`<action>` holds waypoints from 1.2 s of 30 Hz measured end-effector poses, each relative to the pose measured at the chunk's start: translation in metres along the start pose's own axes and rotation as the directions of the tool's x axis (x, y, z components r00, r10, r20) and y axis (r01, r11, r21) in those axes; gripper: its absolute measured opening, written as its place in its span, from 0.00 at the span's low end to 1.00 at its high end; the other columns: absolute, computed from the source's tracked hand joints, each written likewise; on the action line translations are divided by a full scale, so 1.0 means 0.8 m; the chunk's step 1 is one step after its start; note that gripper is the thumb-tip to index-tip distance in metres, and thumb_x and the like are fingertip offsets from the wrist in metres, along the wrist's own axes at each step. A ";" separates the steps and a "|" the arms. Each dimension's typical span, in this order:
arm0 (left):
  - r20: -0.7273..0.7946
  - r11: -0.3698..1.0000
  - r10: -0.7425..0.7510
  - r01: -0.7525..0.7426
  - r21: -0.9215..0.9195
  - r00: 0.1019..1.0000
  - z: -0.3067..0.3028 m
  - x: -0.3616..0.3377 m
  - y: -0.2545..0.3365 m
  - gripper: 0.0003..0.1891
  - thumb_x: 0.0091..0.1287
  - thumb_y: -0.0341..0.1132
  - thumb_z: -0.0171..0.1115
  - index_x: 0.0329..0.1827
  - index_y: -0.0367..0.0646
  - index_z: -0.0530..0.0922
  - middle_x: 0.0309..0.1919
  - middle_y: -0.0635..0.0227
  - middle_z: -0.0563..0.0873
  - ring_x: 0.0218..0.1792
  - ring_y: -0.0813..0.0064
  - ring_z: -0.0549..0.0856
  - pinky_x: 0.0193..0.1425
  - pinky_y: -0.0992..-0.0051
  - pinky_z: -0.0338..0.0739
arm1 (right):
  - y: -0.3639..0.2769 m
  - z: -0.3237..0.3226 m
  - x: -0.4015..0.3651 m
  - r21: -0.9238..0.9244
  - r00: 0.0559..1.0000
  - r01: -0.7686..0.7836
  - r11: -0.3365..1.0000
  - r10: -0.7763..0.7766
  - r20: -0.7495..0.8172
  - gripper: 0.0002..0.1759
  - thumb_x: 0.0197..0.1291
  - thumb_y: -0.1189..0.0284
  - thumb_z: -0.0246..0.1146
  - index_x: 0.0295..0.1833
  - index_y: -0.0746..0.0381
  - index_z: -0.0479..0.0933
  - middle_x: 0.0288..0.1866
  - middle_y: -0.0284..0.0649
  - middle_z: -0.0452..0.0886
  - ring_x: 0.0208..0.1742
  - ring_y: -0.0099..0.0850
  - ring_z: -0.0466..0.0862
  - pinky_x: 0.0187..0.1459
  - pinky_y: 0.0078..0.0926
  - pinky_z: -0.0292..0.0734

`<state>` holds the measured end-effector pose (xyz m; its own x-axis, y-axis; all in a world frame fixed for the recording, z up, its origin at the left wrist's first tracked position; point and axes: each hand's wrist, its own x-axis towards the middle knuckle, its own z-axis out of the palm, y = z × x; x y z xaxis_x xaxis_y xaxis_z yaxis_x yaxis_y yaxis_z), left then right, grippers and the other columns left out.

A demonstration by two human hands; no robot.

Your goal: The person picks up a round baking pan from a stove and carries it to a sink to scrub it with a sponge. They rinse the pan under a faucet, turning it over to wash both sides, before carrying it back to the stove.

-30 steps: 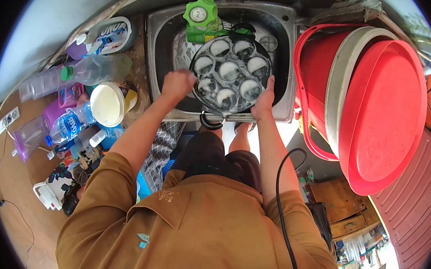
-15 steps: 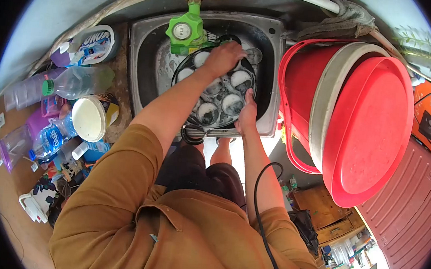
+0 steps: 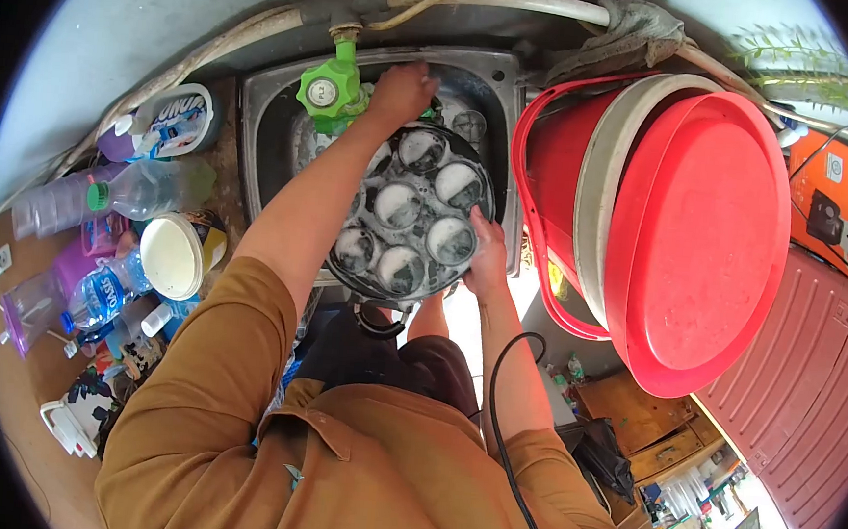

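Note:
A round dark pan [image 3: 414, 209] with several round wells, coated in suds, is held tilted over the near part of the metal sink [image 3: 258, 105]. My right hand [image 3: 487, 254] grips its right rim, thumb on top and the other fingers largely hidden. Beyond the far rim, close to the green tap [image 3: 326, 91], is my left hand [image 3: 405, 91], its fingers curled over something too hidden to make out. A black loop handle [image 3: 378, 322] sticks out from the pan's near edge.
A clear cup [image 3: 468, 125] lies in the sink's back right. Right of the sink stands a red bucket [image 3: 570, 167] with a red lid or basin [image 3: 706, 240]. Bottles [image 3: 159, 187] and a white tub [image 3: 171, 255] crowd the left side. A black cable [image 3: 495, 407] hangs in front.
The pan has come nearer to the body and shows more of its wells. My left hand has moved left, off the pan's wells to beyond its far rim. The view has shifted slightly.

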<state>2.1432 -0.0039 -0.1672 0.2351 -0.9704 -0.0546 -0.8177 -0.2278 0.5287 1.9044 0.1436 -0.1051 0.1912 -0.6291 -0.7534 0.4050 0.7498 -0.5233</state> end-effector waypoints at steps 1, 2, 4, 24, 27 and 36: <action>0.082 0.985 0.149 -0.140 -0.104 0.985 -0.015 -0.005 0.008 0.14 0.66 0.44 0.63 0.39 0.40 0.81 0.36 0.51 0.87 0.43 0.46 0.85 0.50 0.52 0.77 | -0.001 -0.006 0.003 0.011 0.999 0.002 1.000 -0.003 0.049 0.23 0.69 0.63 0.61 0.62 0.65 0.71 0.55 0.43 0.81 0.54 0.36 0.84 0.55 0.38 0.82; 0.146 0.939 0.301 -0.266 -0.218 0.942 -0.025 -0.007 0.012 0.15 0.68 0.45 0.62 0.39 0.40 0.81 0.36 0.49 0.87 0.42 0.44 0.85 0.49 0.51 0.77 | -0.001 -0.011 0.004 0.007 0.998 0.002 1.000 -0.002 0.055 0.23 0.69 0.63 0.61 0.62 0.65 0.71 0.55 0.43 0.81 0.54 0.36 0.84 0.55 0.38 0.82; 0.189 0.951 0.286 -0.254 -0.175 0.939 -0.027 -0.003 0.012 0.14 0.67 0.44 0.62 0.40 0.40 0.82 0.38 0.49 0.87 0.43 0.44 0.85 0.49 0.50 0.77 | -0.002 -0.020 0.001 0.010 0.995 0.033 0.999 -0.034 0.099 0.23 0.68 0.63 0.62 0.62 0.66 0.71 0.55 0.44 0.81 0.53 0.36 0.84 0.54 0.38 0.82; -0.282 0.972 0.165 -0.204 -0.115 0.945 -0.018 -0.050 0.036 0.15 0.61 0.43 0.70 0.27 0.39 0.83 0.26 0.49 0.85 0.31 0.45 0.84 0.38 0.55 0.80 | 0.015 -0.043 0.011 -0.042 0.987 0.050 0.998 -0.043 0.158 0.32 0.75 0.48 0.50 0.65 0.66 0.70 0.58 0.43 0.80 0.56 0.34 0.84 0.58 0.36 0.81; -0.220 0.873 0.431 -0.466 -0.143 0.875 -0.014 -0.087 0.090 0.13 0.64 0.43 0.68 0.30 0.43 0.82 0.25 0.56 0.82 0.30 0.49 0.83 0.34 0.57 0.79 | 0.010 -0.030 0.021 -0.043 0.992 0.057 0.997 -0.051 0.114 0.32 0.76 0.48 0.49 0.65 0.66 0.70 0.58 0.43 0.80 0.55 0.35 0.84 0.57 0.37 0.81; -0.172 0.978 0.095 -0.124 -0.166 0.981 -0.030 -0.120 0.126 0.07 0.63 0.31 0.66 0.39 0.38 0.81 0.34 0.48 0.85 0.35 0.46 0.85 0.41 0.51 0.80 | 0.013 0.006 -0.001 -0.024 0.970 0.132 0.991 -0.125 0.210 0.33 0.76 0.47 0.47 0.69 0.66 0.66 0.60 0.43 0.78 0.58 0.33 0.82 0.58 0.35 0.80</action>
<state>2.0509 0.0680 -0.0887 0.2427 -0.9596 0.1421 -0.7415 -0.0891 0.6650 1.9126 0.1509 -0.1083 0.3225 -0.7465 -0.5820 0.4054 0.6645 -0.6277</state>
